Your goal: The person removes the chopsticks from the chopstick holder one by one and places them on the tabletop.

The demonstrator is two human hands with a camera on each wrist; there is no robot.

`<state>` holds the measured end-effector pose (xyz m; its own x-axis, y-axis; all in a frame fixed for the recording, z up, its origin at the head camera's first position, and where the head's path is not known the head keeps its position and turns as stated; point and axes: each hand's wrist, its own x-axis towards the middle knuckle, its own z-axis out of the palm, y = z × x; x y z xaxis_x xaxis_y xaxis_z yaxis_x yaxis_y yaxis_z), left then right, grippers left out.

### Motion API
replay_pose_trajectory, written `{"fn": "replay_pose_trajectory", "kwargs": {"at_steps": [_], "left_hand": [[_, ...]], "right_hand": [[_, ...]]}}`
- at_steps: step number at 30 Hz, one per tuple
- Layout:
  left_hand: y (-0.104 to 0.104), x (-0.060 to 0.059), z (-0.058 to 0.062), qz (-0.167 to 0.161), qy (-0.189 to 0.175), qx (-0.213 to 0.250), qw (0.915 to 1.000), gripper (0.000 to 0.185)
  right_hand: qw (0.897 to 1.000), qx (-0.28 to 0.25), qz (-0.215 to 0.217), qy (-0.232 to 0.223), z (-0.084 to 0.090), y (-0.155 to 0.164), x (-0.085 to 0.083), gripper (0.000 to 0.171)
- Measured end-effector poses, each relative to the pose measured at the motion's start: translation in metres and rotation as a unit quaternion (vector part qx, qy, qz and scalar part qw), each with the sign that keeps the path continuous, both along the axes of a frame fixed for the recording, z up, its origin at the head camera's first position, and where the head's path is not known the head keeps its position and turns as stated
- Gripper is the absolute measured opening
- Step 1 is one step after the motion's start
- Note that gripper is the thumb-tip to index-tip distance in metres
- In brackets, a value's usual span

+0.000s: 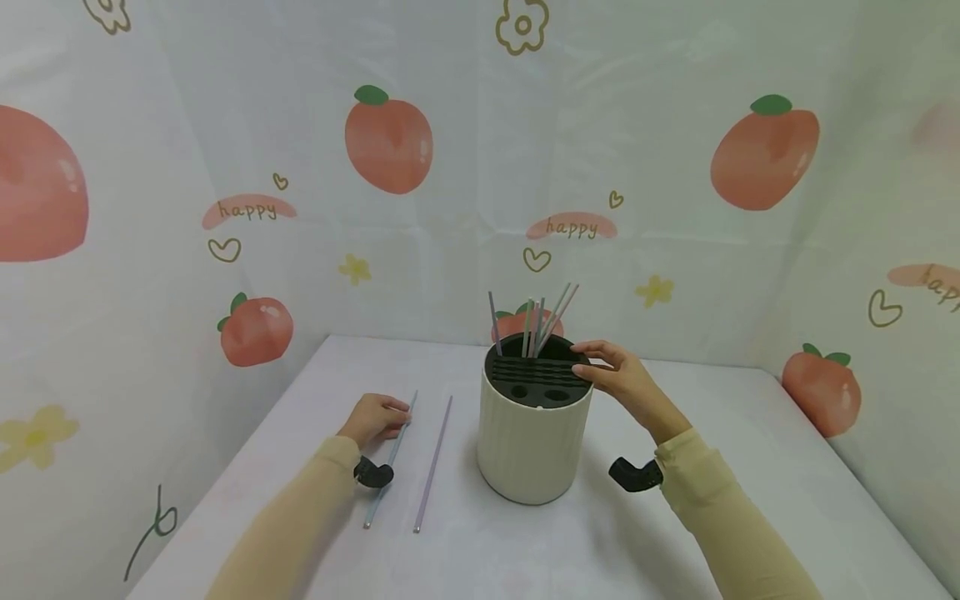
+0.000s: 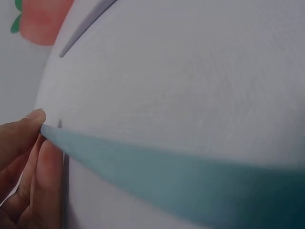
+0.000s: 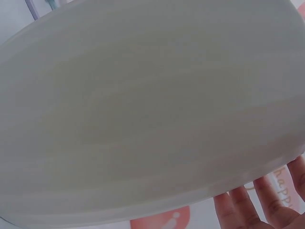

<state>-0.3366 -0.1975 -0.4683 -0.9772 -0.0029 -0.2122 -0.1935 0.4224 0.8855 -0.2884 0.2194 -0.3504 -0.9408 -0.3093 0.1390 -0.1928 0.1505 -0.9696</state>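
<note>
A light-blue stick (image 1: 397, 446) lies slantwise at the left of the white table. My left hand (image 1: 377, 419) pinches it near its far end between thumb and fingers; the stick (image 2: 143, 164) runs large across the left wrist view. Near the middle stands an upright cream knife holder (image 1: 531, 450) with a black slotted top. On its right rim my right hand (image 1: 626, 383) takes hold, thumb and a finger over the edge. Several of that hand's fingers (image 3: 269, 198) touch the outer wall in the right wrist view. Several thin sticks (image 1: 534, 325) lean inside the holder's rear opening.
A purple stick (image 1: 433, 467) lies on the table (image 1: 712, 500) between the blue stick and the holder. Behind the table hangs a white cloth (image 1: 465, 250) printed with peaches, hearts and the word "happy". A black wrist camera (image 1: 636, 475) sits on each cuff.
</note>
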Motion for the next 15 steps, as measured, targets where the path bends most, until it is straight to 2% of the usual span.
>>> {"fn": "replay_pose_trajectory", "kwargs": {"at_steps": [4, 15], "left_hand": [[0.0043, -0.0004, 0.0017, 0.011, 0.003, -0.012, 0.9999, 0.028], [0.0109, 0.0038, 0.0074, 0.015, 0.003, -0.033, 0.9993, 0.023]], "right_hand": [[1.0, 0.001, 0.0, 0.0, 0.0014, -0.0002, 0.0004, 0.044], [1.0, 0.009, -0.003, -0.001, 0.0023, -0.0004, 0.0011, 0.045]]}}
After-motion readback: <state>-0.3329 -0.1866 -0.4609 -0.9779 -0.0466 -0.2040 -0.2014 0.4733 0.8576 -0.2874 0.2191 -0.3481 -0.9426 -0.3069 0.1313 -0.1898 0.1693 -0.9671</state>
